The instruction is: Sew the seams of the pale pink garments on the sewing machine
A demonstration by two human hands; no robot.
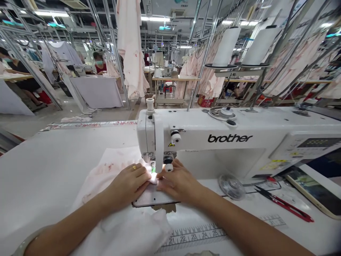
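I've got the left hand on pale pink fabric, fingers together; right hand opposite, fingertips partly hidden. Can't tell if either pinches. Fabric sits under the Brother sewing machine, trailing toward the bench's near edge. Thread snips, smartphone toward its right edge.

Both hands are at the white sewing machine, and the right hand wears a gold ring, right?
Not quite: the head view shows the gold ring on the left hand, not the right hand. Both are at the white sewing machine.
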